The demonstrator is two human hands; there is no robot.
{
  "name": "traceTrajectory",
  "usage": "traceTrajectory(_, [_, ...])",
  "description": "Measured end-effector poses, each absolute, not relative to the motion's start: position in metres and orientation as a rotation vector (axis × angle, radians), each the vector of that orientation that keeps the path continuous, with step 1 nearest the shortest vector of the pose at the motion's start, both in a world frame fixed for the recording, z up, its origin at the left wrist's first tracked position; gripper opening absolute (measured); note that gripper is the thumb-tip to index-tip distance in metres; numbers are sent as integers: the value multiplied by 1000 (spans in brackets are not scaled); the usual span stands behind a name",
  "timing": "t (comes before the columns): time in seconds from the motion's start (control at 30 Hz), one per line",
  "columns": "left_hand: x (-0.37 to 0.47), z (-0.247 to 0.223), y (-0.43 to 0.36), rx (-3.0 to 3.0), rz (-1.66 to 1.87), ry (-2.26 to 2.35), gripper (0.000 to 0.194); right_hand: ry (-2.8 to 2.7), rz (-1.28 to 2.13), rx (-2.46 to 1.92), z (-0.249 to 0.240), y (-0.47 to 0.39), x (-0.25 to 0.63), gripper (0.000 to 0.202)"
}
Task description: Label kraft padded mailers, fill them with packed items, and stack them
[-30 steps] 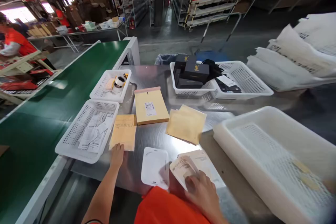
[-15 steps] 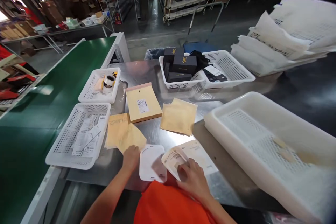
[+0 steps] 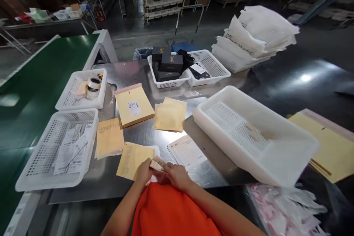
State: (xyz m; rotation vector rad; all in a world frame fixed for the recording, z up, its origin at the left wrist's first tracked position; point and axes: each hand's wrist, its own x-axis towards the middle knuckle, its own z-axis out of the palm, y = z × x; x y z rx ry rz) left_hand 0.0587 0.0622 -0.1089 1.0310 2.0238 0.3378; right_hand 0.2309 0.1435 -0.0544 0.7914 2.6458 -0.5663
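Observation:
My left hand (image 3: 144, 171) is closed at the right edge of a yellow padded envelope (image 3: 134, 158). My right hand (image 3: 178, 176) pinches a printed paper slip (image 3: 158, 163), which looks folded or curled and spans the gap between both hands. Whether the left fingers also grip the slip is hard to see. Under the hands, a white rounded card (image 3: 156, 150) shows only in part. A stack of printed sheets (image 3: 186, 153) lies just beyond my right hand. Another yellow envelope (image 3: 110, 137) with handwriting lies to the left, and two or so more envelopes (image 3: 170, 114) lie farther back.
A pile of yellow mailers (image 3: 135, 105) has a label on top. Left are a basket of labels (image 3: 90, 147) and a basket with tape (image 3: 103, 92). Black boxes (image 3: 172, 62) fill a back basket. A large white bin (image 3: 221, 132) stands right. A green conveyor (image 3: 47, 66) runs along the left.
My right hand has lifted a printed slip off the stack and brought it left to my left hand. The left hand has drawn the envelope nearer, apart from the other one. The view has turned right.

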Motion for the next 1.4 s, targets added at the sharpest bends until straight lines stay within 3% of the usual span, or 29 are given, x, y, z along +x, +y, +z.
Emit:
traceTrajectory(0.07, [57, -113, 61, 990, 398, 2022, 16, 2658, -495, 737, -58, 144, 228, 49])
traceTrajectory(0.23, [54, -115, 61, 876, 533, 2106, 26, 2641, -409, 675, -55, 148, 219, 24])
traceTrajectory(0.6, [49, -78, 58, 1274, 429, 2123, 29, 2736, -373, 383, -57, 150, 215, 20])
traceTrajectory(0.8, [62, -49, 65, 1462, 301, 2060, 27, 2773, -410, 644, -56, 160, 206, 44])
traceTrajectory(0.93, [66, -32, 70, 1479, 212, 2136, 32, 2841, -482, 592, -45, 157, 205, 32])
traceTrajectory(1.1, [82, -12, 77, 1602, 202, 2016, 26, 2854, -551, 726, -35, 163, 208, 23])
traceTrajectory(1.17, [87, -8, 79, 1613, 217, 2001, 26, 2872, -571, 802, -31, 166, 211, 34])
traceTrajectory(1.27, [89, -9, 81, 1610, 258, 1977, 26, 2919, -602, 896, -27, 167, 215, 78])
traceTrajectory(1.4, [75, -2, 85, 1651, 330, 1930, 20, 2976, -599, 653, -28, 164, 217, 113])
